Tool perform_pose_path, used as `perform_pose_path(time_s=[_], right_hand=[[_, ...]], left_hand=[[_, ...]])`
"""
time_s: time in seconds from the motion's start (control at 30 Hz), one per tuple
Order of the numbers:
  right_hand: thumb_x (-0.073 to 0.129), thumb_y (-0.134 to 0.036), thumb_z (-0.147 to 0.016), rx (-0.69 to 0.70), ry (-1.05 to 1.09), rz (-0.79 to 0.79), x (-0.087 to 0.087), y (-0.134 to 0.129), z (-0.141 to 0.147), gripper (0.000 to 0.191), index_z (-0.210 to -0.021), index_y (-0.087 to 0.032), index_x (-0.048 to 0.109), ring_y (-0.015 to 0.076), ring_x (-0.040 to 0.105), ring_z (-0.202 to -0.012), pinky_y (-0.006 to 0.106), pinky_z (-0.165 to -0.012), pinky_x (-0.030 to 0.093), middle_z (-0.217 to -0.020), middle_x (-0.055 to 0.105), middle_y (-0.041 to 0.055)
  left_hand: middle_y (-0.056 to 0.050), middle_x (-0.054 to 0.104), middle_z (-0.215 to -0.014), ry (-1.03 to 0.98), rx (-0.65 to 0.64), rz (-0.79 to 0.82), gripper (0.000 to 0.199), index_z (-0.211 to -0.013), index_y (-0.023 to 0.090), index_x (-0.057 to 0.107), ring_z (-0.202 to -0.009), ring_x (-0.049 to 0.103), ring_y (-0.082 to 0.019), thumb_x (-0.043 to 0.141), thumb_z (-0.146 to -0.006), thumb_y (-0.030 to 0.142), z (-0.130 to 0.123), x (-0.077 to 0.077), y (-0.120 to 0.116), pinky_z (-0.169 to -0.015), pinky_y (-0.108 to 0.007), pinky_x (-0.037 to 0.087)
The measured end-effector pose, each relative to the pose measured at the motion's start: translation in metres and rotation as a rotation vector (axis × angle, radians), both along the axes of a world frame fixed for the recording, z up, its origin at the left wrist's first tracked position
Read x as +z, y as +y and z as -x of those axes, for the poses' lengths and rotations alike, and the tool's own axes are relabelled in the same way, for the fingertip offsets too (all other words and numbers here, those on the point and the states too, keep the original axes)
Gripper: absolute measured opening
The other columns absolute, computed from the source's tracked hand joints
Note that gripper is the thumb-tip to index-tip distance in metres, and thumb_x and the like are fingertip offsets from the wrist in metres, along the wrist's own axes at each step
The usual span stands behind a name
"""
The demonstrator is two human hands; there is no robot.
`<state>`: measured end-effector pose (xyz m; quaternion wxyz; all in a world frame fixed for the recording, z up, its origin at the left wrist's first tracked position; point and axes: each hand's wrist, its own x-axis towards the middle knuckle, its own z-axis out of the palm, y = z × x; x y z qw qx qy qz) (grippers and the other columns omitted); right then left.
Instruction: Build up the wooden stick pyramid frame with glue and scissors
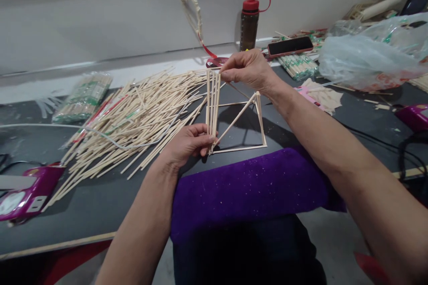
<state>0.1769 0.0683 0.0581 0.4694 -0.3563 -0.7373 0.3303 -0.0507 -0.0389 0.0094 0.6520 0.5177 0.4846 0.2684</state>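
A small open frame of thin wooden sticks [240,148] stands on the grey table, with a slanting stick and upright corners. At its left side several sticks stand side by side. My left hand [197,140] is closed around the lower ends of these upright sticks. Higher up, my right hand [249,69] pinches at the top of the rightmost upright stick, thumb and forefinger together. Left of the frame lies a big loose pile of wooden sticks [147,116]. A purple cloth [247,187] with pale specks lies in front of the frame.
Behind stand a dark bottle [249,26] with a red lid and a phone [290,46] on packed sticks. Plastic bags [371,53] fill the right rear. A wrapped stick bundle [83,98] lies at left rear. A magenta device [36,191] and a white cable [110,139] are at left.
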Motion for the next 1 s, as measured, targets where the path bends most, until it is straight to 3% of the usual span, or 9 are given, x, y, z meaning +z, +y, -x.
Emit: perform_pose_path(time_s=[0.27,0.57,0.83,1.0], right_hand=[[0.070,-0.023,-0.076,-0.056,-0.104,-0.156,-0.003,-0.004,-0.004,0.011,-0.080,-0.016,0.079,0.0156,0.063,-0.077,0.025,-0.067,0.047,-0.074,0.071,0.0022],[0.071,-0.024,-0.077,-0.088,-0.136,-0.139,-0.003,-0.005,-0.002,0.011,-0.079,-0.016,0.077,0.0154,0.062,-0.076,0.026,-0.067,0.048,-0.073,0.070,0.0023],[0.074,-0.019,-0.078,-0.001,0.037,0.083,-0.011,0.013,0.002,0.009,-0.073,-0.013,0.069,0.0081,0.051,-0.061,0.022,-0.057,0.042,-0.065,0.062,-0.0006],[0.072,-0.014,-0.080,0.083,0.145,0.210,-0.014,0.014,0.003,0.003,-0.082,-0.012,0.072,0.0072,0.053,-0.061,0.022,-0.056,0.042,-0.069,0.064,-0.0005]], left_hand=[[-0.003,0.069,-0.066,-0.015,0.008,0.004,0.017,-0.073,0.014,0.068,-0.040,0.049,-0.005,0.080,-0.068,0.024,0.000,0.000,0.000,-0.042,-0.019,0.034],[-0.004,0.069,-0.066,-0.023,0.014,-0.016,0.015,-0.073,0.014,0.069,-0.040,0.049,-0.005,0.079,-0.068,0.024,-0.001,-0.001,0.001,-0.042,-0.020,0.034],[-0.004,0.068,-0.062,0.003,-0.008,-0.033,0.020,-0.075,0.013,0.070,-0.040,0.050,-0.006,0.081,-0.069,0.029,0.002,-0.005,0.002,-0.040,-0.019,0.027],[-0.004,0.068,-0.063,0.006,-0.019,-0.036,0.020,-0.075,0.014,0.070,-0.040,0.050,-0.005,0.080,-0.070,0.029,0.003,-0.006,0.002,-0.040,-0.018,0.028]])
